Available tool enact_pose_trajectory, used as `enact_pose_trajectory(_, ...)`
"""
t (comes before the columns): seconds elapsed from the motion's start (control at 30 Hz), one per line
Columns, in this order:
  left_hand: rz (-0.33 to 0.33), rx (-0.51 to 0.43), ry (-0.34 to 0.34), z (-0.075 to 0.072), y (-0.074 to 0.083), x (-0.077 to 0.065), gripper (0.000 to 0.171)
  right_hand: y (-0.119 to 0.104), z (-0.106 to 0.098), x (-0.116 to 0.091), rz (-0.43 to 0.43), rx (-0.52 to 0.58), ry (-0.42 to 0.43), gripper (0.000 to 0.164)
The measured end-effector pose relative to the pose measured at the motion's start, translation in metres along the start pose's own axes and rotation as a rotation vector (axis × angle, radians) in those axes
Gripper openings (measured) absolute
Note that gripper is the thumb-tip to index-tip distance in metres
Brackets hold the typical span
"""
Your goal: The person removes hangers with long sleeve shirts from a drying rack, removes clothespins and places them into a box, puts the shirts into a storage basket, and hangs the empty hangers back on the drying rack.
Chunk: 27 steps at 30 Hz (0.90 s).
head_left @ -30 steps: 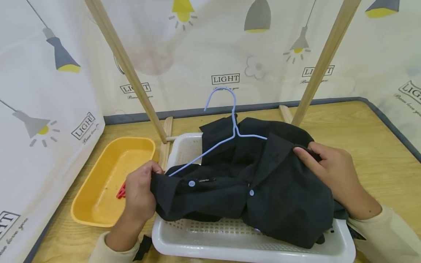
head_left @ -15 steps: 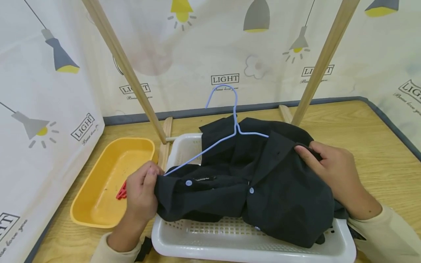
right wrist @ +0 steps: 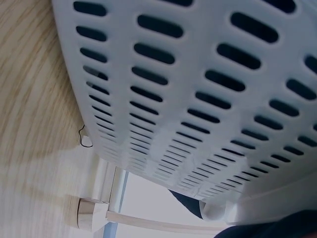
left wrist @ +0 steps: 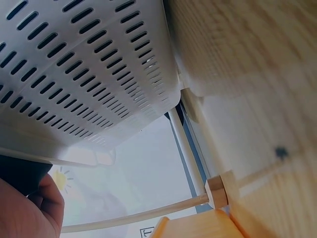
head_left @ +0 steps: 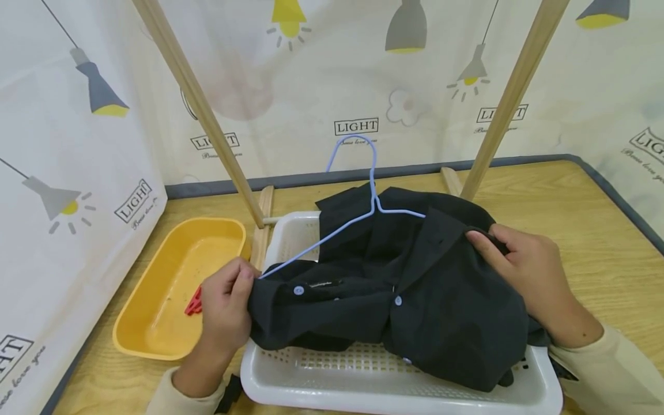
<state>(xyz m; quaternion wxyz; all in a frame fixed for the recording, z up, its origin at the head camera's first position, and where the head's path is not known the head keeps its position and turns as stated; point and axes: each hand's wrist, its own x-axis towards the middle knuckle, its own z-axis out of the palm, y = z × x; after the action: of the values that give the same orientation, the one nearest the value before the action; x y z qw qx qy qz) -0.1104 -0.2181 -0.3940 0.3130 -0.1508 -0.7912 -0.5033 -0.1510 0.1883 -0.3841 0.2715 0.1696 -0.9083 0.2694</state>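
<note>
A black shirt [head_left: 456, 305] with light-blue buttons lies bunched over a white perforated basket [head_left: 399, 397]. A light-blue hanger [head_left: 342, 227] sits partly inside the collar, its hook standing up and its right arm running under the cloth. With thumb and fingers, my left hand [head_left: 226, 302] grips the shirt's left shoulder, where the hanger's left end meets the fingers; whether it also holds the hanger is hidden. My right hand [head_left: 531, 276] pinches the shirt's right edge, thumb on top. In the left wrist view, the left hand [left wrist: 29, 210] shows beside dark cloth [left wrist: 22, 173].
A yellow tray [head_left: 155, 323] with red clothes pegs [head_left: 193, 302] stands left of the basket. Two wooden posts [head_left: 207, 115] of a rack rise behind it, with a low crossbar [left wrist: 185, 148] near the table. Lamp-printed curtains enclose the wooden table [head_left: 602, 230].
My left hand has shifted slightly right with the shirt's shoulder. The hanger has moved a little up and right. My right hand stays nearly still.
</note>
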Motion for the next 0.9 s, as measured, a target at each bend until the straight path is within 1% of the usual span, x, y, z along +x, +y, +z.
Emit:
enact_pose_trajectory(0.17,0.04,-0.055,-0.017,0.0015,-0.0021,0.0003,0.025,-0.0001,-0.0005,0.0011,0.0,-0.001,0.012,0.045)
enact_pose_trajectory(0.27,0.051,-0.088,-0.031,0.0033,-0.0032,0.0002,0.024,0.0001,-0.0006,0.0007,0.001,-0.004,0.014,0.045)
enact_pose_trajectory(0.4,0.066,-0.092,-0.031,0.0049,-0.0039,-0.0007,0.022,0.0001,-0.0004,0.0002,0.004,-0.014,0.011,0.045)
enact_pose_trajectory(0.57,0.089,-0.049,-0.018,0.0054,-0.0052,-0.0007,0.021,0.0,-0.0003,0.0011,0.014,-0.009,0.019,0.045)
enact_pose_trajectory(0.7,0.069,-0.013,-0.005,0.0062,-0.0061,-0.0028,0.021,0.0001,0.0002,0.0001,0.018,-0.006,0.017,0.045)
enact_pose_trajectory(0.9,0.033,0.006,0.005,0.0057,-0.0044,-0.0043,0.021,0.0004,0.0011,-0.0003,0.011,0.0,0.027,0.046)
